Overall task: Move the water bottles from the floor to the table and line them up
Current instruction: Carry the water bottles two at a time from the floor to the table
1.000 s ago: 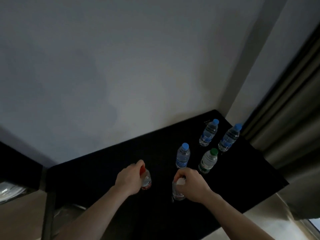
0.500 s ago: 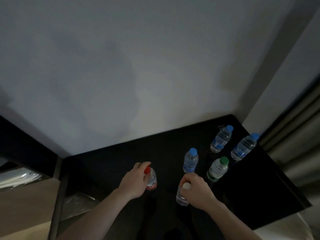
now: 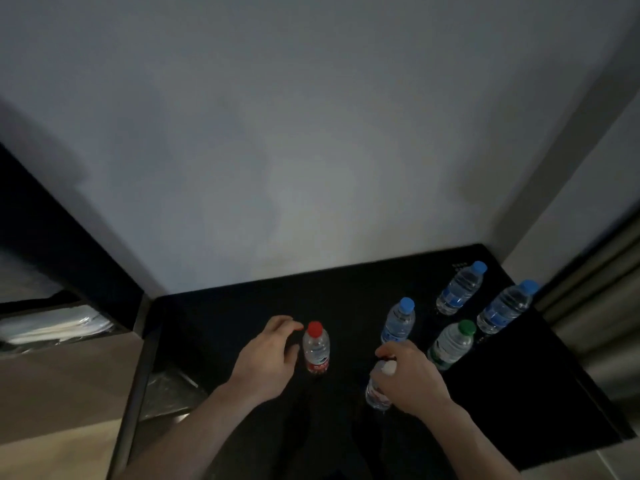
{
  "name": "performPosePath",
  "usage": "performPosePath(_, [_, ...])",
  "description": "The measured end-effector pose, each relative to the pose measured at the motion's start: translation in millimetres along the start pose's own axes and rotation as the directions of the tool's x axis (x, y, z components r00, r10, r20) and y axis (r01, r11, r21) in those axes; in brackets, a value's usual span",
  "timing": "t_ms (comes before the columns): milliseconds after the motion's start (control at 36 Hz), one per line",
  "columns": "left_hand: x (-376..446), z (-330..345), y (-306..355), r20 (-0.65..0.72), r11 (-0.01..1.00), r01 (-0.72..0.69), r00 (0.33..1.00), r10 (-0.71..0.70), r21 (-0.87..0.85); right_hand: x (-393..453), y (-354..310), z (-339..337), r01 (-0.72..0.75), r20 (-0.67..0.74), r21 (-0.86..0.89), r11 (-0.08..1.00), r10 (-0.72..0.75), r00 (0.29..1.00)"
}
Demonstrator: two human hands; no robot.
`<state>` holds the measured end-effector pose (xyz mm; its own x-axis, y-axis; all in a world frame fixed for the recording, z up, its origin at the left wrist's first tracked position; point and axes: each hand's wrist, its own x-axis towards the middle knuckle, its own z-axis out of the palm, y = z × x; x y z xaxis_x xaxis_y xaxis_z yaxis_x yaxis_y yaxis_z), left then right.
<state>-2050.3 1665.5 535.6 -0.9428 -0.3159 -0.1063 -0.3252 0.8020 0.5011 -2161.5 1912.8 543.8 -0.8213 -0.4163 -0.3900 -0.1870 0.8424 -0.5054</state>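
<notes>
Near the black surface (image 3: 242,317)'s front edge, the left hand (image 3: 266,358) (fingers spread, apart) frees the upright red-capped clear plastic bottle (image 3: 316,348) while the right hand (image 3: 410,379) grips the white-capped clear bottle (image 3: 378,393), probably aligning it.

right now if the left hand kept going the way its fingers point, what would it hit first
Likely nothing: the left hand points up-right, its fingertips passing just left of the red-capped bottle toward bare table and the wall. Depth is unclear.

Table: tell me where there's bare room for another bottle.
Bare: the table's left part, between its left edge and the left hand; also the back strip along the wall. Crowded: the right, around the green-capped bottle.
</notes>
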Motion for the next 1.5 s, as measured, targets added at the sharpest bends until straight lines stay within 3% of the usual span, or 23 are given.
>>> performPosePath(83, [-34.6, -24.1, -20.8, -0.042, 0.999, 0.034, 0.999, -0.034, -0.009, -11.0, -26.6, 9.8, 0.061, -0.035, -0.042, 0.997, -0.063, 0.997])
performPosePath(167, [-77.2, -51.5, -50.6, -0.07, 0.997, 0.079, 0.994, -0.08, -0.021, -25.7, -61.2, 25.3, 0.215, -0.026, -0.033, 0.976, -0.216, 0.976])
performPosePath(472, [-276.9, -140.1, -179.0, -0.286, 0.952, 0.298, 0.909, -0.304, -0.065, -103.3, -219.0, 139.5, 0.568, 0.242, 0.008, 0.823, -0.553, 0.797])
performPosePath(694, [-428.6, -180.1, -260.0, -0.369, 0.869, 0.463, 0.787, -0.494, -0.176, -181.8, -339.6, 240.0, 0.699, 0.394, 0.024, 0.715, -0.649, 0.651])
performPosePath(917, [-533.4, -215.3, -322.1, -0.456, 0.776, 0.581, 0.637, -0.621, -0.246, -248.9, -444.4, 311.1, 0.841, 0.484, -0.026, 0.54, -0.729, 0.483])
performPosePath(1111, [-590.0, -240.3, -372.9, -0.505, 0.689, 0.656, 0.501, -0.703, -0.308, -270.2, -531.2, 364.2, 0.911, 0.556, -0.025, 0.412, -0.751, 0.355])
performPosePath(1361, [-625.8, -287.9, -466.5, -0.508, 0.591, 0.738, 0.391, -0.768, -0.326, -270.6, -640.9, 452.5, 0.943, 0.613, 0.045, 0.329, -0.755, 0.234])
performPosePath(1500, [-628.0, -332.7, -530.1, -0.497, 0.557, 0.76, 0.359, -0.79, -0.335, -256.0, -711.4, 497.8, 0.948, 0.633, 0.062, 0.312, -0.747, 0.204])
